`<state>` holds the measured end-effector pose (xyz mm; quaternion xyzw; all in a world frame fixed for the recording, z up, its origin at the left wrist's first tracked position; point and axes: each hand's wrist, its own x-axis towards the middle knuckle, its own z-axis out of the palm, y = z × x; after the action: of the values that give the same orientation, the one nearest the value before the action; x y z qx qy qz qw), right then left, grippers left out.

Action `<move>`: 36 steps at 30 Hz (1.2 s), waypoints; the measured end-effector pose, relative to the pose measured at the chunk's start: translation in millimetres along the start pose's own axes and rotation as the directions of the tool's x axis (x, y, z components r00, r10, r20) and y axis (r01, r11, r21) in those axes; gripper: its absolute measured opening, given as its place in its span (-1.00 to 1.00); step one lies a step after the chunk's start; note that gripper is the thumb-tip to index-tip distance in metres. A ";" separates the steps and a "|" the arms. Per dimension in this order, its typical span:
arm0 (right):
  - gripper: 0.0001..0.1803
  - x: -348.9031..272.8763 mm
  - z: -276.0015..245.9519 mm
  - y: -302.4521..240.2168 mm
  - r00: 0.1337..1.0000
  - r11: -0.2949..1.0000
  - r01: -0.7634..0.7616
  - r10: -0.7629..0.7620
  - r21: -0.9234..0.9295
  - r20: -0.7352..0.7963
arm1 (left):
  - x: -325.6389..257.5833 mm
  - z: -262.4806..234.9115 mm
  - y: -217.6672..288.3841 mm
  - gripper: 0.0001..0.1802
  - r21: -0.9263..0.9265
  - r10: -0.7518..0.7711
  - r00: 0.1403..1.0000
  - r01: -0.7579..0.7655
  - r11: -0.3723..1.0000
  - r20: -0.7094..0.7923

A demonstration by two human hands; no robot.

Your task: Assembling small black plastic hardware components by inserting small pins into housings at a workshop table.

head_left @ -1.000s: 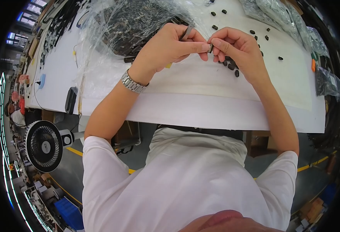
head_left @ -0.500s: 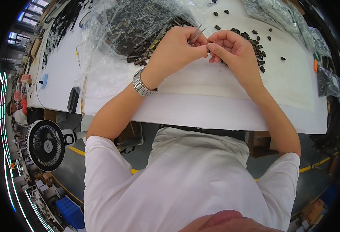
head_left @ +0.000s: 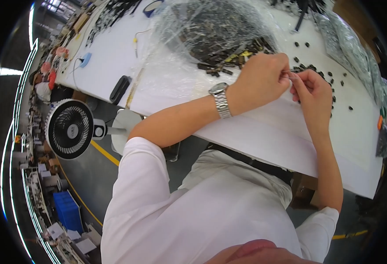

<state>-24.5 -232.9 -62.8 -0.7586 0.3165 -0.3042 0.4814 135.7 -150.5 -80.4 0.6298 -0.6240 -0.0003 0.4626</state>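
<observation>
My left hand (head_left: 263, 81), with a metal watch (head_left: 220, 99) on its wrist, is closed in a fist. Out of it toward the other hand sticks a thin metal tip of tweezers (head_left: 293, 78); the rest is hidden by the fingers. Right beside it, my right hand (head_left: 313, 90) pinches with thumb and forefinger, and what lies between them is too small and covered to make out. Small black parts (head_left: 329, 74) are scattered just beyond and to the right of my right hand. Past my left hand lies a pile of dark and brass-coloured pieces (head_left: 215, 69).
A large clear plastic bag (head_left: 219, 31) full of dark pieces spreads over the white table (head_left: 176, 94). More plastic bags (head_left: 347, 53) lie at the right. A black case (head_left: 120, 89) sits by the left edge, and a fan (head_left: 70, 128) stands beside the table.
The view has swung, so the table appears turned. The left hand has curled into a fist, and the tweezers now point toward the right hand instead of upward.
</observation>
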 end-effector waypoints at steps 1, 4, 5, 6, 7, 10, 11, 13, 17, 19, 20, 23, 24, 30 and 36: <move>-0.78 0.2 -1.0 3.6 1.000 1.000 0.000 0.000 0.001 0.018 | -0.6 2.0 -0.9 -0.87 -0.014 0.009 1.000 -0.009 1.000 -0.012; -0.79 11.5 -10.5 36.1 0.989 0.966 -0.082 0.049 0.246 0.139 | -1.9 2.2 1.4 -0.85 0.026 0.050 0.997 -0.049 0.998 -0.052; -0.79 8.0 -8.7 40.8 0.988 0.912 -0.134 0.095 0.387 0.121 | 0.0 6.6 2.1 -0.83 0.038 0.084 0.996 -0.083 0.996 -0.035; -0.78 7.2 -3.3 45.5 0.982 0.834 -0.188 0.145 0.518 0.124 | -0.1 7.4 -0.4 -0.81 0.057 0.112 0.993 -0.111 0.992 -0.019; -0.78 7.1 -5.1 48.0 0.982 0.827 -0.179 0.113 0.532 0.154 | 0.4 7.6 1.6 -0.81 0.100 0.106 0.994 -0.102 0.990 -0.035; -0.75 14.3 -14.0 63.5 0.958 0.740 -0.265 0.131 0.618 0.255 | -0.8 13.2 -1.1 -0.77 0.176 0.183 0.983 -0.181 0.968 0.007; -0.75 16.2 -15.0 65.9 0.944 0.740 -0.297 0.134 0.604 0.300 | -2.5 12.5 -2.5 -0.75 0.202 0.171 0.984 -0.177 0.963 0.050; -0.75 18.6 -13.1 66.0 0.927 0.737 -0.329 0.134 0.590 0.350 | -4.0 7.6 -6.3 -0.72 0.215 0.170 0.983 -0.181 0.960 0.068; -0.74 18.9 -16.3 58.4 0.942 0.809 -0.270 0.110 0.522 0.317 | -0.8 6.3 -5.9 -0.76 0.190 0.122 0.990 -0.133 0.973 0.065; -0.74 20.1 -23.0 58.0 0.936 0.824 -0.261 0.089 0.502 0.342 | 1.3 8.6 -9.9 -0.82 0.029 0.055 0.997 -0.057 0.998 0.062; -0.76 20.1 -27.1 57.4 0.928 0.855 -0.256 0.088 0.450 0.362 | 3.0 7.7 -13.5 -0.82 0.033 0.050 0.997 -0.052 0.998 0.059; -0.80 17.1 -33.1 49.9 0.912 0.902 -0.256 0.105 0.348 0.397 | 8.3 0.1 -23.8 -0.84 -0.245 0.052 0.983 -0.008 0.970 0.174; -0.83 16.3 -35.2 47.3 0.906 0.918 -0.260 0.123 0.300 0.406 | 9.6 -1.8 -24.1 -0.82 -0.283 0.058 0.969 0.013 0.959 0.242; -0.84 20.1 -57.5 37.2 0.877 0.941 -0.231 0.092 0.246 0.472 | 10.4 -5.6 -21.3 -0.74 -0.646 -0.050 0.859 0.420 0.637 0.510; -0.86 10.3 -42.1 39.0 0.925 0.976 -0.160 0.096 0.150 0.367 | 9.3 -5.5 -21.3 -0.75 -0.654 -0.041 0.794 0.528 0.542 0.607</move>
<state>-57.8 -276.6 -82.4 -0.7332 0.2443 -0.1557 0.6152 157.7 -159.0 -84.3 0.4251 -0.5393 -0.5296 0.4980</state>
